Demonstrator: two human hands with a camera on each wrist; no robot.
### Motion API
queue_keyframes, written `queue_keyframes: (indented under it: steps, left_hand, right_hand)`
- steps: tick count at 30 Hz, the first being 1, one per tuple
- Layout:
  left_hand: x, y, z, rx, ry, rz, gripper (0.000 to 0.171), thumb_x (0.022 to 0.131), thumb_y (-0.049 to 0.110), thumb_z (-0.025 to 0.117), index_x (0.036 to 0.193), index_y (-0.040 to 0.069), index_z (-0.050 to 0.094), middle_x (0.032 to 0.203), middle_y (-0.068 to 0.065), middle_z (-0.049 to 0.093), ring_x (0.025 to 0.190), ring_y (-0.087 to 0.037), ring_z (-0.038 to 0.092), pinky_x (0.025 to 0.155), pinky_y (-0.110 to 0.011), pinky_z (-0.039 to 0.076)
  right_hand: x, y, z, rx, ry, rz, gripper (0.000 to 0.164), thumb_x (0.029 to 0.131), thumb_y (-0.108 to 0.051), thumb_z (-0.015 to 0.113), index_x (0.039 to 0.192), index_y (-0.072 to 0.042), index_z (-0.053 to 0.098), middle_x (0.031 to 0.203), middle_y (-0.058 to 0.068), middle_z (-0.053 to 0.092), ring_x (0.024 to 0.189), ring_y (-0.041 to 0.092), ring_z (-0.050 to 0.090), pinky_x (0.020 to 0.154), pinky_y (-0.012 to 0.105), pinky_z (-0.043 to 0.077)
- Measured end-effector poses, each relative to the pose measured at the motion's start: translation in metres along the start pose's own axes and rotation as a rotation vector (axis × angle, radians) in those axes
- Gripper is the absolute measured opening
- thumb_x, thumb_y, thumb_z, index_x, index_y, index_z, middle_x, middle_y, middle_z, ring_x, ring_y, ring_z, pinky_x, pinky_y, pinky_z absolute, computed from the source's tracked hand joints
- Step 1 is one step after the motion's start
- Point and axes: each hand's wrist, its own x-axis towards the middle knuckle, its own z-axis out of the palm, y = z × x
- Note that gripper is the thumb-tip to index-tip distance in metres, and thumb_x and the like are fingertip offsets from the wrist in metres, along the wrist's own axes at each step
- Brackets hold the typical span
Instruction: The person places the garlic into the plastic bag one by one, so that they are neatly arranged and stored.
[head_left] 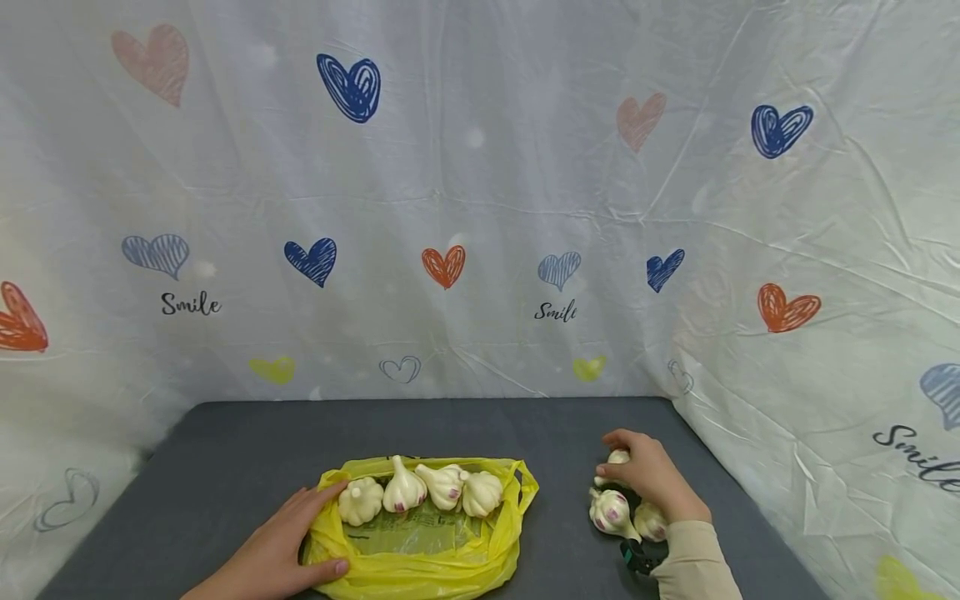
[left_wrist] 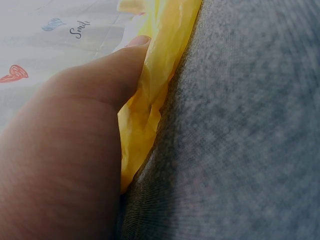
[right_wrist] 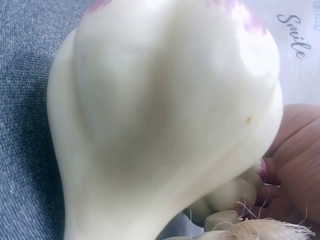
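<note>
In the head view a yellow plastic bag (head_left: pixel 420 575) lies on the dark table with its mouth spread wide. Several garlic bulbs (head_left: pixel 405 487) sit in a row along the bag's far inner side. My left hand (head_left: pixel 288 537) rests against the bag's left side, its fingers at the rim and its thumb on the front; the left wrist view shows the thumb (left_wrist: pixel 107 75) straight along the plastic. To the right of the bag, my right hand (head_left: pixel 656 475) grips a garlic bulb (head_left: pixel 618 461) between thumb and fingers. Two more bulbs, one with purple streaks (head_left: pixel 611 511), lie just below that hand.
The dark grey table (head_left: pixel 566 437) reaches back to a white curtain (head_left: pixel 480 167) printed with hearts and "Smile". A black wrist device (head_left: pixel 637 557) sits at the right sleeve (head_left: pixel 693 558). A large garlic bulb (right_wrist: pixel 165 100) fills most of the right wrist view.
</note>
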Motion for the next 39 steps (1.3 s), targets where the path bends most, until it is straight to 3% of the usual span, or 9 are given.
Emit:
queue_keyframes:
  steps: [7, 16, 28, 39]
  left_hand:
    - [0.003, -0.001, -0.002, -0.021, -0.032, -0.026, 0.089, 0.1, 0.059, 0.076, 0.172, 0.023, 0.037, 0.175, -0.015, 0.035, 0.151, -0.074, 0.017, 0.095, -0.095, 0.032]
    - [0.002, -0.004, 0.0, -0.047, -0.065, -0.061, 0.089, 0.1, 0.06, 0.075, 0.172, 0.023, 0.036, 0.175, -0.017, 0.034, 0.152, -0.073, 0.015, 0.097, -0.094, 0.031]
    - [0.001, 0.0, -0.002, -0.036, -0.053, -0.052, 0.09, 0.1, 0.06, 0.076, 0.172, 0.023, 0.037, 0.175, -0.017, 0.035, 0.151, -0.074, 0.016, 0.097, -0.094, 0.031]
    - [0.002, -0.002, -0.002, -0.045, -0.065, -0.082, 0.093, 0.098, 0.064, 0.075, 0.172, 0.023, 0.037, 0.175, -0.017, 0.034, 0.153, -0.072, 0.014, 0.097, -0.095, 0.03]
  right_hand:
    - [-0.001, -0.006, 0.0, 0.013, 0.009, -0.01, 0.056, 0.096, -0.025, 0.088, 0.141, 0.0, 0.069, 0.138, 0.022, 0.069, 0.115, 0.035, 0.07, 0.088, 0.051, 0.061]
    - [-0.004, -0.01, 0.002, 0.032, 0.022, -0.007, 0.054, 0.097, -0.026, 0.087, 0.142, -0.002, 0.069, 0.14, 0.022, 0.068, 0.123, 0.038, 0.068, 0.095, 0.053, 0.06]
    - [-0.003, -0.024, -0.001, 0.068, 0.051, -0.043, 0.051, 0.097, -0.026, 0.087, 0.14, -0.005, 0.07, 0.138, 0.022, 0.069, 0.106, 0.024, 0.072, 0.08, 0.04, 0.062]
    - [-0.002, -0.035, 0.0, 0.059, 0.052, -0.061, 0.052, 0.097, -0.03, 0.087, 0.14, -0.007, 0.071, 0.138, 0.02, 0.069, 0.111, 0.026, 0.072, 0.085, 0.039, 0.062]
